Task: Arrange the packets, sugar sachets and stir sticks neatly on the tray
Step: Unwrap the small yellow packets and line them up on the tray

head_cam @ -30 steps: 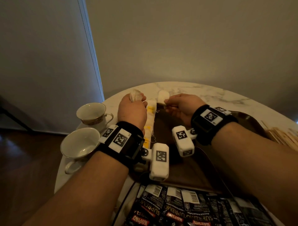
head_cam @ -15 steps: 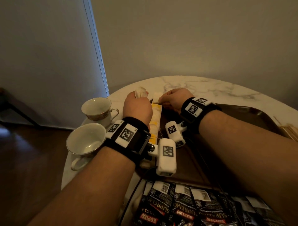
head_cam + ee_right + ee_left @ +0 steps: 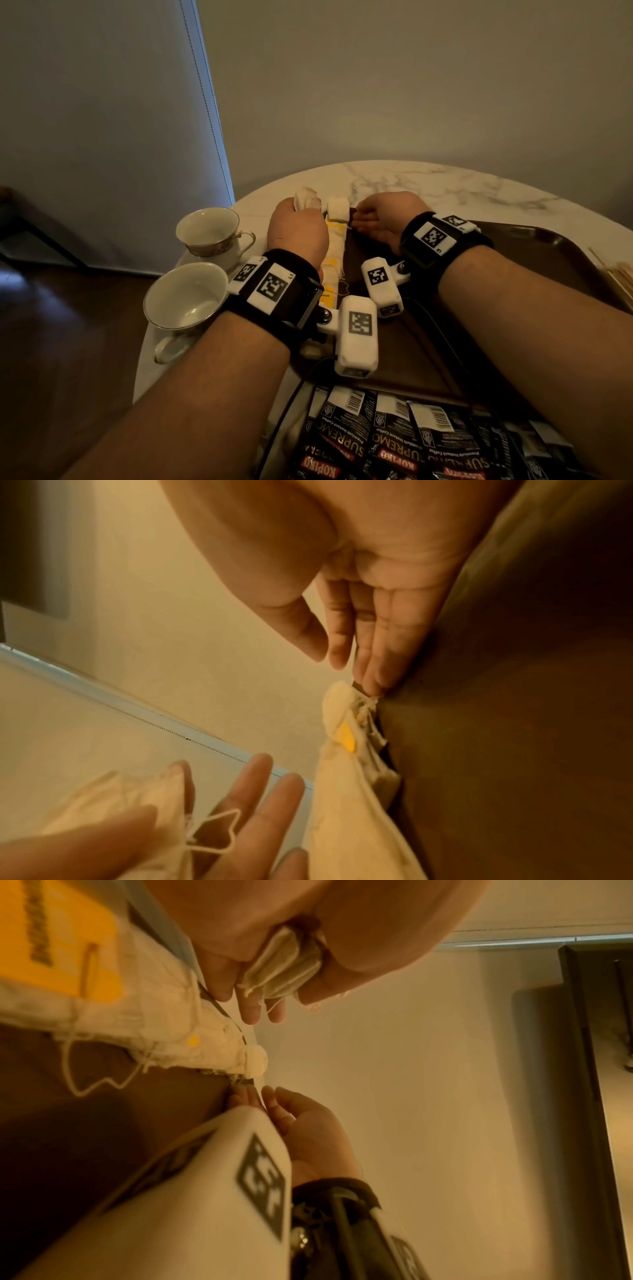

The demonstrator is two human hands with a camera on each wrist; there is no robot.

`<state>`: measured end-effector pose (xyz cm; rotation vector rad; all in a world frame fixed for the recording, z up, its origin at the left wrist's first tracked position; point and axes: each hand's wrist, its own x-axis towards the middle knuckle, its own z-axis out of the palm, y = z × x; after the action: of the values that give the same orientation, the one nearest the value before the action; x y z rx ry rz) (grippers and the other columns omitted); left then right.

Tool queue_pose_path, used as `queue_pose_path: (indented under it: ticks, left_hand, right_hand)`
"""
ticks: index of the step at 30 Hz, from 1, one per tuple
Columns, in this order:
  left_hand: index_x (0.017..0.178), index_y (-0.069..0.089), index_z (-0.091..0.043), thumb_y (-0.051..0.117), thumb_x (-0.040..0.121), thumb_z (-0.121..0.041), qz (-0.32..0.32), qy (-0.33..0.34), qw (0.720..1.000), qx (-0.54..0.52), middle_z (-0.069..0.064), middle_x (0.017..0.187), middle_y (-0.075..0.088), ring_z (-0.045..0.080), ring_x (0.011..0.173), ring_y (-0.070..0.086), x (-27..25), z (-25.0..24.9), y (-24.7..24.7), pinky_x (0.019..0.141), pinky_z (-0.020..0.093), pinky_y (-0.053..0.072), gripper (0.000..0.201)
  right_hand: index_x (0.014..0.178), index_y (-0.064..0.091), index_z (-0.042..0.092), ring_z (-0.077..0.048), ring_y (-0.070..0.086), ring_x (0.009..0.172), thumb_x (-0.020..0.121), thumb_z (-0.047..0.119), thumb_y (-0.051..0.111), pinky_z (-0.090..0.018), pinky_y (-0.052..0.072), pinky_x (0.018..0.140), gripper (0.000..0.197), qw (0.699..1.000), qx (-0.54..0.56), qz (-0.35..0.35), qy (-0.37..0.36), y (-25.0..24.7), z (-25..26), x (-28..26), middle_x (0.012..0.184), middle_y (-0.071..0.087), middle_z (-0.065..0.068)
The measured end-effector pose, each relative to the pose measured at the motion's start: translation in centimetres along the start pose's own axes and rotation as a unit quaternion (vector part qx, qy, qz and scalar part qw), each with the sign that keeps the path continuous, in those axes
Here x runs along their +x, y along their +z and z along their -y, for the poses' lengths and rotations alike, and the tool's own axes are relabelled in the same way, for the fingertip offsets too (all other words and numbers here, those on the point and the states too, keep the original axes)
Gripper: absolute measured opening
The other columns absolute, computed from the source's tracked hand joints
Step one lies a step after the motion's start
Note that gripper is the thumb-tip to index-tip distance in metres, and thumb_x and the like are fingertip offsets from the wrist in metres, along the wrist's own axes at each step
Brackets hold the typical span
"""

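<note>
Two hands lining up tea bags along a tray edge

Left hand (image 3: pixel 297 230) fingers (image 3: pixel 255 1010) grip a bunch of tea bags (image 3: pixel 284 964). Right hand (image 3: pixel 383 219) fingers (image 3: pixel 373 653) lie straight, together, tips touching the far end of a row of tea bags (image 3: pixel 334 253) along the brown tray (image 3: pixel 534 246) left edge. Black coffee packets (image 3: pixel 394 442) lie nearest; stir sticks (image 3: pixel 616 277) sit right, on the marble bench (image 3: pixel 445 188).

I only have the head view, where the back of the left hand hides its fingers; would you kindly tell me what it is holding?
Observer: The left hand grips a bunch of tea bags, their strings dangling.
Operator: Thank you. Is the right hand holding anything?
Observer: No, the right hand holds nothing; its straight fingertips touch the far end of the row of tea bags on the tray.
</note>
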<state>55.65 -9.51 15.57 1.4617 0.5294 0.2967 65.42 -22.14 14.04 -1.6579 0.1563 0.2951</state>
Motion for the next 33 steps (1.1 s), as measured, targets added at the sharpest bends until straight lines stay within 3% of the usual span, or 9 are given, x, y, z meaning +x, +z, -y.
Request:
queue_pose_path:
  ticks: [3, 5, 9, 14, 17, 20, 23, 27, 33]
  left_hand:
    - [0.099, 0.067, -0.02, 0.051, 0.083, -0.023, 0.007, 0.006, 1.0, -0.018, 0.009, 0.103, 0.07, 0.033, 0.1, 0.067, -0.1, 0.2, 0.2, 0.091, 0.061, 0.057, 0.023]
    - [0.096, 0.066, -0.021, 0.049, 0.079, -0.016, 0.015, 0.005, 0.999, -0.041, 0.007, 0.104, 0.072, 0.03, 0.1, 0.069, -0.3, 0.2, 0.4, 0.092, 0.055, 0.058, 0.024]
    - [0.116, 0.059, -0.011, 0.046, 0.102, -0.003, 0.075, -0.011, 0.99, -0.119, 0.01, 0.111, 0.072, 0.026, 0.097, 0.074, -1.5, -0.1, 0.8, 0.072, 0.035, 0.059, 0.02]
    - [0.113, 0.065, -0.008, 0.059, 0.101, -0.008, 0.168, 0.006, 0.98, -0.106, 0.016, 0.107, 0.076, 0.028, 0.092, 0.077, -2.9, -0.9, 0.5, 0.065, 0.031, 0.06, 0.014]
    - [0.115, 0.065, -0.008, 0.065, 0.099, -0.011, 0.19, 0.013, 0.979, -0.079, 0.016, 0.11, 0.074, 0.028, 0.094, 0.077, -3.1, -1.0, 0.3, 0.064, 0.03, 0.06, 0.016]
    - [0.111, 0.065, -0.009, 0.069, 0.095, -0.008, 0.182, 0.011, 0.981, -0.065, 0.013, 0.104, 0.075, 0.024, 0.087, 0.078, -3.0, -0.9, 0.2, 0.059, 0.029, 0.059, 0.015]
    - [0.103, 0.065, -0.01, 0.065, 0.097, -0.012, 0.18, -0.014, 0.98, -0.087, 0.008, 0.09, 0.076, 0.023, 0.078, 0.076, -3.1, -1.1, 0.2, 0.053, 0.029, 0.057, 0.006]
    - [0.099, 0.063, -0.012, 0.056, 0.103, -0.017, 0.166, -0.03, 0.978, -0.12, 0.008, 0.088, 0.074, 0.02, 0.069, 0.075, -2.9, -1.4, 0.3, 0.048, 0.028, 0.055, 0.009]
    - [0.105, 0.064, -0.012, 0.054, 0.105, -0.017, 0.126, -0.021, 0.985, -0.12, 0.015, 0.11, 0.072, 0.029, 0.092, 0.075, -2.3, -0.8, 0.4, 0.054, 0.03, 0.058, 0.011]
  right_hand:
    - [0.117, 0.063, -0.003, -0.019, 0.068, 0.078, 0.1, 0.007, 0.055, -0.028, 0.059, 0.077, 0.022, 1.0, 0.007, 0.021, 0.013, 0.1, 0.3, -0.8, 0.097, 0.068, -0.012]
    - [0.107, 0.063, -0.003, -0.02, 0.068, 0.082, 0.102, 0.006, 0.053, -0.031, 0.058, 0.08, 0.014, 0.999, 0.034, 0.013, 0.024, -0.1, 0.7, -1.8, 0.096, 0.068, -0.012]
    - [0.109, 0.067, 0.004, -0.021, 0.07, 0.088, 0.098, 0.012, 0.063, -0.031, 0.058, 0.078, 0.015, 0.998, 0.061, 0.01, -0.032, -1.4, 1.6, -4.4, 0.098, 0.071, -0.01]
    - [0.106, 0.073, 0.009, -0.024, 0.065, 0.079, 0.092, 0.02, 0.071, -0.038, 0.049, 0.081, 0.018, 0.983, 0.014, 0.143, -0.118, -2.5, 1.9, -7.4, 0.08, 0.069, -0.005]
    - [0.098, 0.074, 0.011, -0.017, 0.067, 0.074, 0.09, 0.021, 0.074, -0.028, 0.055, 0.069, 0.012, 0.977, -0.013, 0.152, -0.148, -2.7, 1.5, -7.8, 0.083, 0.072, -0.005]
    - [0.088, 0.072, 0.011, -0.017, 0.06, 0.066, 0.087, 0.019, 0.077, -0.025, 0.049, 0.062, 0.009, 0.977, -0.003, 0.137, -0.163, -2.9, 1.1, -7.6, 0.08, 0.066, -0.009]
    - [0.088, 0.073, 0.01, -0.023, 0.057, 0.073, 0.081, 0.022, 0.079, -0.038, 0.047, 0.074, 0.015, 0.976, 0.028, 0.14, -0.164, -3.2, 0.8, -7.1, 0.08, 0.066, -0.009]
    - [0.09, 0.072, 0.009, -0.021, 0.062, 0.064, 0.092, 0.014, 0.071, -0.037, 0.045, 0.071, 0.005, 0.976, 0.052, 0.128, -0.166, -3.2, 0.6, -6.9, 0.07, 0.069, -0.004]
    - [0.085, 0.071, 0.011, -0.009, 0.054, 0.057, 0.09, 0.018, 0.075, -0.027, 0.045, 0.058, 0.009, 0.985, 0.013, 0.063, -0.159, -3.3, 0.6, -7.2, 0.065, 0.065, 0.003]
